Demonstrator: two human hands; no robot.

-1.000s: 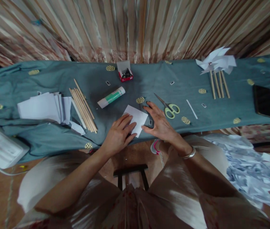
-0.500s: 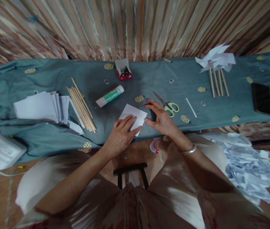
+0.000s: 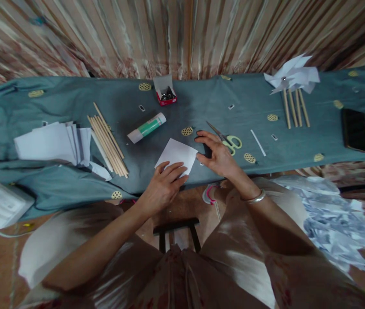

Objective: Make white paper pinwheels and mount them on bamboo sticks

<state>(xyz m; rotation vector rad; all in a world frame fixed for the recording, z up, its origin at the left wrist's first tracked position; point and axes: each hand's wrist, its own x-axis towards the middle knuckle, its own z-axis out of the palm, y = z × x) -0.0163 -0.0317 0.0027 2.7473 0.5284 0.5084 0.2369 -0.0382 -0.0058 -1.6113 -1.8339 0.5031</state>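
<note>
A white square of paper (image 3: 176, 153) lies turned cornerwise near the table's front edge. My left hand (image 3: 165, 184) rests on its near side with the fingers stretched over the sheet. At the paper's right corner is my right hand (image 3: 216, 154), its thumb and fingers apart and nothing between them; I cannot tell whether the thumb touches the corner. Just beyond that hand lie scissors (image 3: 226, 138) with pale green handles, blades pointing up and left. A glue stick (image 3: 147, 128) with a green label lies behind the paper to the left.
Left stand a bundle of wooden sticks (image 3: 108, 146), a stack of white paper (image 3: 47, 143) and a white box-like object (image 3: 0, 199). A small red box (image 3: 167, 92) holds metal pieces. Paper pinwheels (image 3: 293, 77), a paper strip (image 3: 258, 142) and a phone (image 3: 355, 129) lie right; paper scraps (image 3: 333, 219) are below.
My left hand has slid toward the near edge of the paper, baring more of the sheet. The square has shifted and turned slightly. My right hand has barely moved.
</note>
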